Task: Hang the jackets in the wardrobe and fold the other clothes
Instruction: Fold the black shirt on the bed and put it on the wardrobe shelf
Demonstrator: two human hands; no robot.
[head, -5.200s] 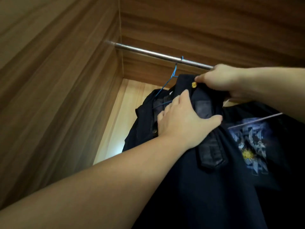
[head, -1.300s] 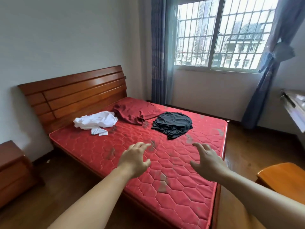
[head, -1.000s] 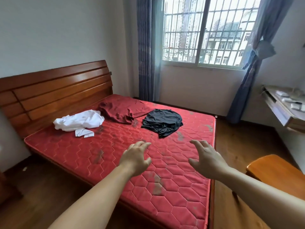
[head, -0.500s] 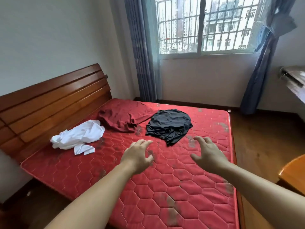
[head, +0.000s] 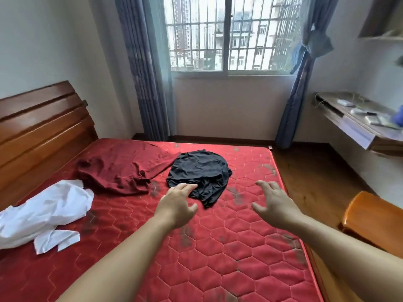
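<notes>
Three crumpled garments lie on the red quilted mattress (head: pixel 218 240): a black one (head: pixel 200 171) in the middle, a dark red one (head: pixel 117 168) to its left, and a white one (head: pixel 41 212) near the left edge. My left hand (head: pixel 176 205) hovers with spread, slightly bent fingers just in front of the black garment's near edge and holds nothing. My right hand (head: pixel 272 203) is stretched out over the mattress to the right of the black garment, fingers loosely spread, empty. The wardrobe is out of view.
A wooden headboard (head: pixel 39 131) stands at the left. Beyond the bed is a barred window (head: pixel 226 33) with blue-grey curtains. A wall-mounted desk (head: pixel 357 125) with small items is at the right, and an orange wooden chair (head: pixel 373 221) stands beside the bed's right edge.
I have left the wardrobe, where both hands held a dark jacket on a hanger. Over the last second the bed has come closer and both empty hands have neared the black garment.
</notes>
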